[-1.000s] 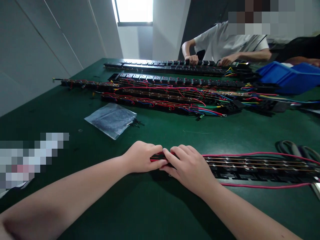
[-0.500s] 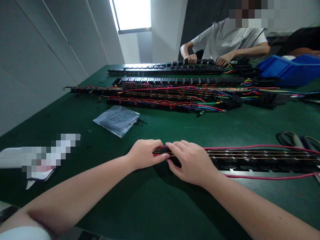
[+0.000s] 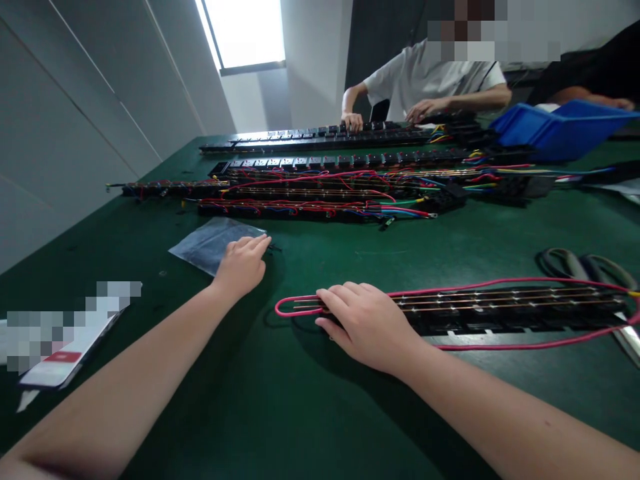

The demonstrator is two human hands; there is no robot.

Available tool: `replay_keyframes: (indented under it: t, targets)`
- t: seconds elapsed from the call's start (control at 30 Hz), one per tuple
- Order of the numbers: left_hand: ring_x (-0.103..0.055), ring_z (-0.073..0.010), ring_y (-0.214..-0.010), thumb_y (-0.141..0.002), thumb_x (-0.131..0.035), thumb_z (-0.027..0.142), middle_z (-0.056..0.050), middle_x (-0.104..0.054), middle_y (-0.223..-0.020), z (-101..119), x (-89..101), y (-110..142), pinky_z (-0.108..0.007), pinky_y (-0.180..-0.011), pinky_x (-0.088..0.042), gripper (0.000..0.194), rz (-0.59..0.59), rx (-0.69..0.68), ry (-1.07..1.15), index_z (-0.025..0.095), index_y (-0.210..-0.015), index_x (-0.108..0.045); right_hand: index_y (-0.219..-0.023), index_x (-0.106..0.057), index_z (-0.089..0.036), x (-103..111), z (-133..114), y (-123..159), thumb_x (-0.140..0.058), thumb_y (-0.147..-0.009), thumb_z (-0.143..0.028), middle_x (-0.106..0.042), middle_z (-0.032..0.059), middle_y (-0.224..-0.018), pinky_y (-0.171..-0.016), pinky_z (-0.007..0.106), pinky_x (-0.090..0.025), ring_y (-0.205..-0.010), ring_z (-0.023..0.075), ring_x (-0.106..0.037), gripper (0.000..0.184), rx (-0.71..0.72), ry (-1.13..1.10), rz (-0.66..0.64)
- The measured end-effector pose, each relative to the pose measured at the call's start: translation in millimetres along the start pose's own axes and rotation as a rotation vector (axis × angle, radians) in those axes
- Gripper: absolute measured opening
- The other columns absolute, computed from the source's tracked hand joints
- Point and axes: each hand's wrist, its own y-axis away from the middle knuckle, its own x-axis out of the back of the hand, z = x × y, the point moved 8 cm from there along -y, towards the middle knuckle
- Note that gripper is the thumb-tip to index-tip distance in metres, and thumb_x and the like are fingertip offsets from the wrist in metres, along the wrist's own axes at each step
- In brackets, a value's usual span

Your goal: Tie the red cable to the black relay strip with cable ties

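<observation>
My left hand reaches over the right edge of a clear plastic bag, fingers stretched forward. Thin black pieces, too small to make out fully, stick out just beyond the fingertips. My right hand grips the left end of a long black power strip, thumb on the near side and fingers over the top. Thin copper-coloured rods run along the strip. A red wire makes a loop past its left end and runs back along both sides; part of it is hidden under my right hand.
Several wired strips lie across the back of the green table. A co-worker's hands handle another strip there. A blue bin stands back right, a looped strap at right, a white packet at left.
My left hand has let go of the strip's end and moved up and left to the plastic bag. The red wire loop now shows. My right hand keeps its grip.
</observation>
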Motion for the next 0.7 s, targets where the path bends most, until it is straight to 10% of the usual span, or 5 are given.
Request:
replay_keyframes:
  t: [0.7]
  targets:
    - [-0.059,-0.0242,-0.097,-0.096,-0.049,0.03,-0.008,-0.071,-0.099,35.9,-2.1,5.9,-0.042,-0.093,-0.042,0.024,-0.105,-0.2,0.077,0.022,-0.101,-0.072,-0.119,-0.06,-0.013,-3.6,1.6,-1.6,-0.054,-0.095,-0.036,-0.071,0.0106,-0.107,-0.074,0.038,-0.046,-0.09,0.0242,-0.063,0.034,0.012,0.03,0.019]
